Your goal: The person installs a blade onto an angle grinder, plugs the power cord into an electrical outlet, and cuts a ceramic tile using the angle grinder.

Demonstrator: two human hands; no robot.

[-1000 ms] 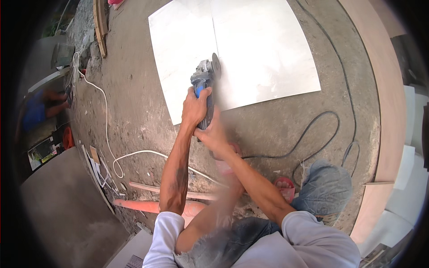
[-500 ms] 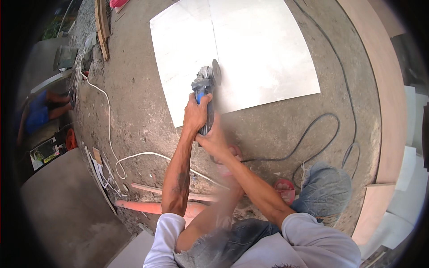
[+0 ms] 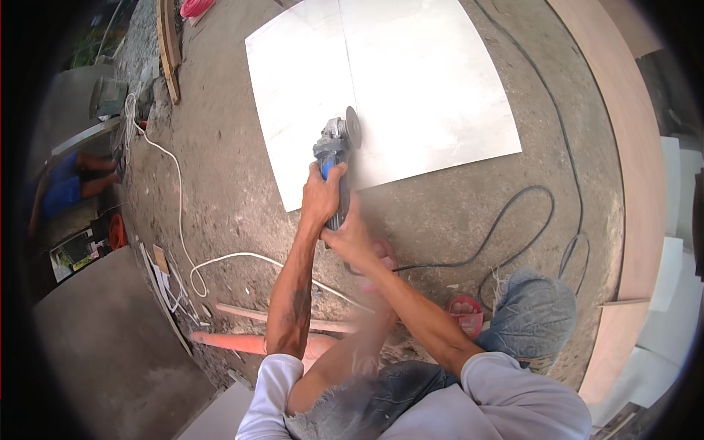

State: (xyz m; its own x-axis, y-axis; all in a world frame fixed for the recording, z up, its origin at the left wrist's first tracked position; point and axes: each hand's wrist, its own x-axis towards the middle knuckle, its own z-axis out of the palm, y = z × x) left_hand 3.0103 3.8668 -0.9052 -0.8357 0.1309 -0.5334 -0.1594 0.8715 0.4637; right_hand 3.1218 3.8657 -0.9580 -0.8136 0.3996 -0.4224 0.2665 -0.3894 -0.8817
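Note:
With both hands I hold a blue and black angle grinder (image 3: 331,150) over a large pale tile slab (image 3: 425,88). My left hand (image 3: 321,194) wraps round the front of its body, just behind the grey metal head. Farther back, my right hand (image 3: 350,231) is closed round the rear of the handle. The upright cutting disc (image 3: 353,128) meets a thin dark line that runs from the slab's far edge toward me. Haze blurs the spot near my right hand and the slab's near edge.
A dark power cord (image 3: 455,262) loops to the right across the concrete floor. On the left lies a white cable (image 3: 176,169); nearer me is an orange pipe (image 3: 235,342). Wooden boards (image 3: 638,183) line the right side. At far left, another person's legs (image 3: 95,170) show.
The angle grinder has moved slightly toward me along the dark line, both hands going with it. More of the line shows beyond the disc.

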